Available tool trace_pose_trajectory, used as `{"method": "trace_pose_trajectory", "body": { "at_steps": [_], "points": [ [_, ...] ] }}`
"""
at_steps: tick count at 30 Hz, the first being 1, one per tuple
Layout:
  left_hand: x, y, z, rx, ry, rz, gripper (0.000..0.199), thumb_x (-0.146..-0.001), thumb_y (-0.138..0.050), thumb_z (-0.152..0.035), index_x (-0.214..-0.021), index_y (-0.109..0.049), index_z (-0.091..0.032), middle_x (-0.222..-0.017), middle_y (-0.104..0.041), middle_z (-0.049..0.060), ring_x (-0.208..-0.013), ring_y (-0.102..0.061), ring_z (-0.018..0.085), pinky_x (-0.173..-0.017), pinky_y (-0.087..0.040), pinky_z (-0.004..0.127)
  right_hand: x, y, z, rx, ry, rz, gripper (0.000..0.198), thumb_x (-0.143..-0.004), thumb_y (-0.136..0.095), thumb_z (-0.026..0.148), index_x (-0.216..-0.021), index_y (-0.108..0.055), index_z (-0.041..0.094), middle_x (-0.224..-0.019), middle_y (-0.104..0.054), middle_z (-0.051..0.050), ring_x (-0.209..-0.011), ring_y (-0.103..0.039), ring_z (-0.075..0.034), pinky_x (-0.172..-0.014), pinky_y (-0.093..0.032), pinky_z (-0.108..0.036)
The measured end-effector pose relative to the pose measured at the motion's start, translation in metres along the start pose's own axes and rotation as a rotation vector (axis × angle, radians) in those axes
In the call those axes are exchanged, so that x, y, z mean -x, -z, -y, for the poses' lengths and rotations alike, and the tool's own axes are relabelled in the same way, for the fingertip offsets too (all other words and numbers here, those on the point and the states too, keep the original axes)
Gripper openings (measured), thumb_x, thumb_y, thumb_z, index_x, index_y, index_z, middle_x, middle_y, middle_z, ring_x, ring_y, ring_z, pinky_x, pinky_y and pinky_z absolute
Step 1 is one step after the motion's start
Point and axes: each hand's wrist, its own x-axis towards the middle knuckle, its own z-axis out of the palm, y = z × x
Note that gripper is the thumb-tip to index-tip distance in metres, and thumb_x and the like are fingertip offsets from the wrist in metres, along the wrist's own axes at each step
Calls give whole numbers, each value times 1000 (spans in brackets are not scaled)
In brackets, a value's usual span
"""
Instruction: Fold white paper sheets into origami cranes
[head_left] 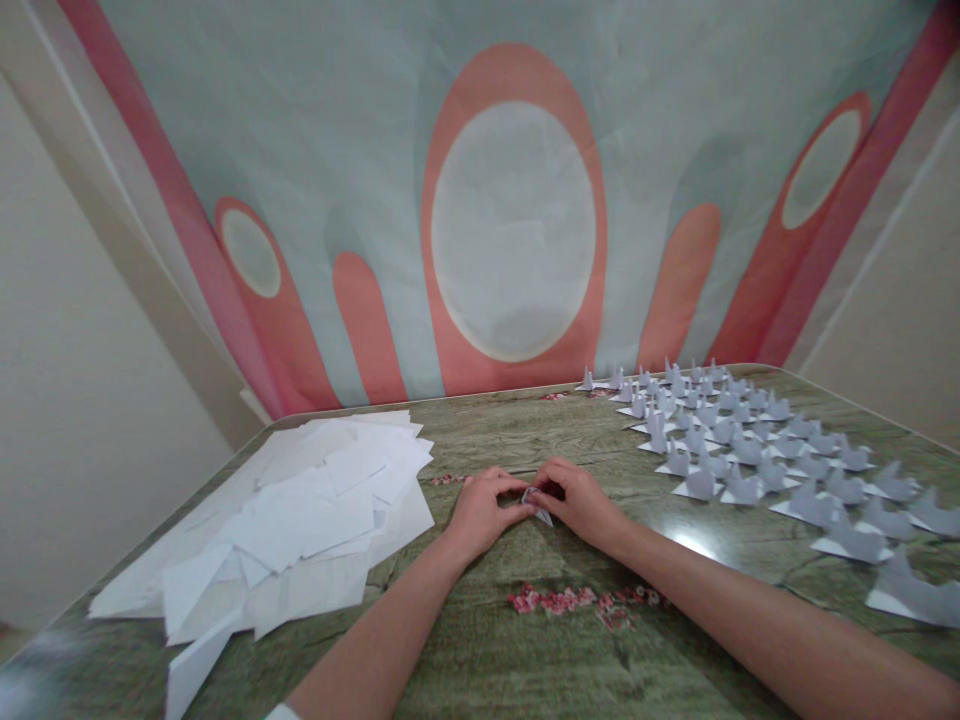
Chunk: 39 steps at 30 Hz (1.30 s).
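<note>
Bare forearms (397, 630), near; left hand (480, 512) and right hand (576, 500) pinching one small folded paper (543, 515). Loose white sheets (300, 510), left; folded paper figures (742, 486), right.

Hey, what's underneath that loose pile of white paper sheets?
The loose pile of white paper sheets lies on the green-brown wood-grain table, which shows beside it. Anything directly beneath the sheets is covered and cannot be seen.
</note>
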Motion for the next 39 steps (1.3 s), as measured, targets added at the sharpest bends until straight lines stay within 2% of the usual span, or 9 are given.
{"method": "trace_pose_trajectory", "body": {
  "at_steps": [13, 21, 26, 29, 31, 35, 39],
  "points": [
    [-3, -3, -2, -57, 37, -16, 25, -69, -66, -41, -86, -68, -23, -79, -61, 0, -75, -55, 15, -69, -39, 25, -3, -2, -1, 4, -40, -9, 4, -72, -64, 17, -69, -61, 17, -71, -55, 0, -64, -51, -13, -59, -40, -24],
    [-5, -5, -6, -86, 84, -27, 24, -66, -67, -41, -82, -68, -24, -79, -62, -1, -75, -55, 15, -68, -37, 25, -3, 7, 5, -22, -47, 41, 7, -75, -63, 23, -70, -63, 17, -70, -56, -1, -65, -52, -14, -60, -41, -24],
    [-7, -6, -7, -116, 119, -22, 28, -64, -67, -43, -87, -68, -27, -80, -62, -1, -80, -55, 18, -69, -37, 27, -3, 11, 4, -29, -23, 89, 6, -76, -58, 17, -73, -64, 18, -73, -58, -2, -69, -53, -14, -64, -42, -25],
    [-7, -8, -7, -127, 148, -23, 29, -62, -68, -43, -86, -68, -26, -82, -63, 0, -82, -55, 19, -70, -37, 27, -3, 15, 6, -39, -4, 138, 13, -73, -55, 12, -79, -65, 18, -78, -59, -2, -70, -54, -14, -64, -43, -25],
    [-8, -9, -6, -134, 162, -25, 29, -61, -69, -41, -86, -68, -25, -83, -63, 0, -83, -56, 19, -71, -37, 28, -2, 15, 9, -33, -13, 154, 13, -71, -58, 15, -82, -65, 18, -80, -59, -2, -69, -54, -14, -63, -43, -24],
    [-7, -9, -7, -146, 171, -39, 26, -61, -69, -34, -86, -68, -25, -84, -63, -1, -82, -56, 19, -73, -36, 30, 0, 10, 15, 34, -64, 73, 17, -69, -65, 30, -79, -63, 17, -74, -57, -1, -66, -53, -14, -60, -42, -25],
    [-6, -10, -9, -146, 167, -54, 23, -63, -67, -32, -84, -68, -25, -83, -63, 0, -82, -55, 19, -72, -35, 30, 1, 5, 16, 54, -42, 19, 14, -73, -61, 30, -77, -62, 17, -72, -56, -1, -65, -53, -14, -58, -41, -25]
  ]
}}
